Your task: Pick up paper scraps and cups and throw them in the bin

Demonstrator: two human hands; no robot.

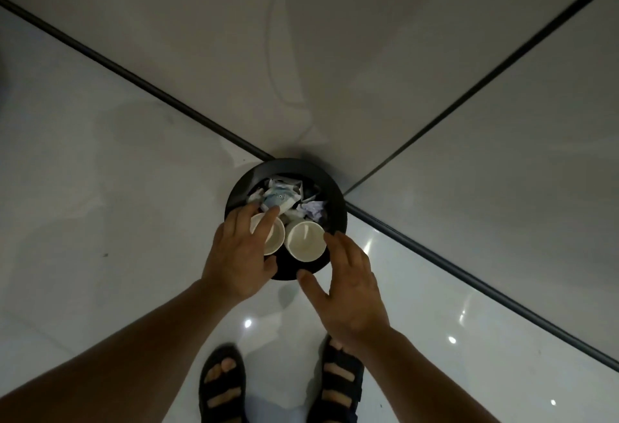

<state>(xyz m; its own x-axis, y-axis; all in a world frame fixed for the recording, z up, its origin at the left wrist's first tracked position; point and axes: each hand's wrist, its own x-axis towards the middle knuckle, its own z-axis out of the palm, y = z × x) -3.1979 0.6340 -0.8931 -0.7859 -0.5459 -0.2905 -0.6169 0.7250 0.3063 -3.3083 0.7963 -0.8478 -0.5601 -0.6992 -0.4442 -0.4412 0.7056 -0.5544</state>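
Observation:
A round black bin (335, 195) stands on the floor in a room corner, seen from above. Inside it two white paper cups sit upright side by side: the left cup (275, 238) and the right cup (305, 241). Behind them lie crumpled paper scraps (281, 200) and another crumpled scrap (313, 210). My left hand (241, 252) hovers over the bin's left side, fingers straight across the left cup's rim, holding nothing. Spread at the bin's near right edge is my right hand (348, 285), its fingertips next to the right cup and its palm empty.
Two grey walls meet in the corner behind the bin, edged by dark skirting strips (150, 88). The glossy white floor (100, 221) reflects ceiling lights. My feet in black sandals (222, 386) stand just in front of the bin.

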